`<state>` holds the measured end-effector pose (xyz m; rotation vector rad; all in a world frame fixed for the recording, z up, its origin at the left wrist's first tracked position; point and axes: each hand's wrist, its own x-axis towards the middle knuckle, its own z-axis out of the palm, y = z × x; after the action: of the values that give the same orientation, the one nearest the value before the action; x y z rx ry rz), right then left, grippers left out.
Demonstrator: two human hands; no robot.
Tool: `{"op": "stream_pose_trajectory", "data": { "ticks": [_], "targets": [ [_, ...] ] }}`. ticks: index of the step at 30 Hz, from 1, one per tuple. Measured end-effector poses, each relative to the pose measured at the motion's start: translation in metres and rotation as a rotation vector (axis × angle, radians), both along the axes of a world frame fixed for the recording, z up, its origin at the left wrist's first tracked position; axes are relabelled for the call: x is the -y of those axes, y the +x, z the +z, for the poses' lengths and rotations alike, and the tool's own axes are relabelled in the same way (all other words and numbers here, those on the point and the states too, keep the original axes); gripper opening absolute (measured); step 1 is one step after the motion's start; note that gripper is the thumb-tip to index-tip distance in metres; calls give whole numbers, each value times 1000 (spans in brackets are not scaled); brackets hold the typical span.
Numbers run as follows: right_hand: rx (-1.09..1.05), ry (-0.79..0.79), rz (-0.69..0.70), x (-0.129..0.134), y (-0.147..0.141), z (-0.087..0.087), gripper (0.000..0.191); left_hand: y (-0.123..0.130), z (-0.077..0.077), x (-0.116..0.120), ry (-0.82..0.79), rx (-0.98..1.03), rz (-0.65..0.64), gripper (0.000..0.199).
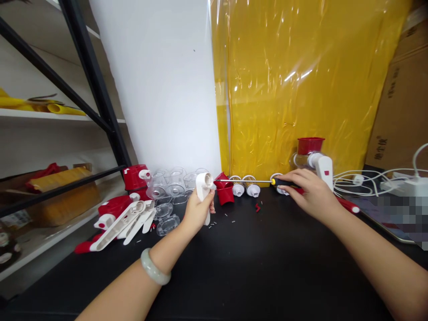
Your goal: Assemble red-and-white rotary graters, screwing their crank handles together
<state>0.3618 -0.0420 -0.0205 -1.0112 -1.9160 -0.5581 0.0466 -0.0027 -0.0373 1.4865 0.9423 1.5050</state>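
Note:
My left hand (pixel 197 209) is closed around a white plastic crank handle (pixel 202 186), holding it upright above the black table with its round socket end at the top. In my right hand (pixel 309 191) is a screwdriver (pixel 245 181) with a black and yellow grip, held level by the fingertips. Its long thin shaft points left, and the tip meets or nearly meets the handle's socket; contact is hard to make out. Just behind the shaft stand a red plastic hopper (pixel 224 189) and white-ended metal grater drums (pixel 253 189). Small screws (pixel 233 221) lie on the table below.
Clear plastic housings (pixel 163 185) and white crank handles (pixel 115 223) with red parts crowd the left. At the back right stands an assembled grater (pixel 310 154), near white cables (pixel 371 180) and a tablet (pixel 384 218). A black-framed shelf (pixel 110 120) borders the left.

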Motion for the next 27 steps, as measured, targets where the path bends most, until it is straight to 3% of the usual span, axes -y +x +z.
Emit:
{"op": "stream_pose_trajectory", "data": {
  "ticks": [21,27],
  "targets": [
    [48,66,-5,1,-4,0,20,0,-3,-2,49,-85,45,36],
    [68,90,-29,2,-4,1,19,-4,-5,-2,103,-226,183,29]
  ]
}}
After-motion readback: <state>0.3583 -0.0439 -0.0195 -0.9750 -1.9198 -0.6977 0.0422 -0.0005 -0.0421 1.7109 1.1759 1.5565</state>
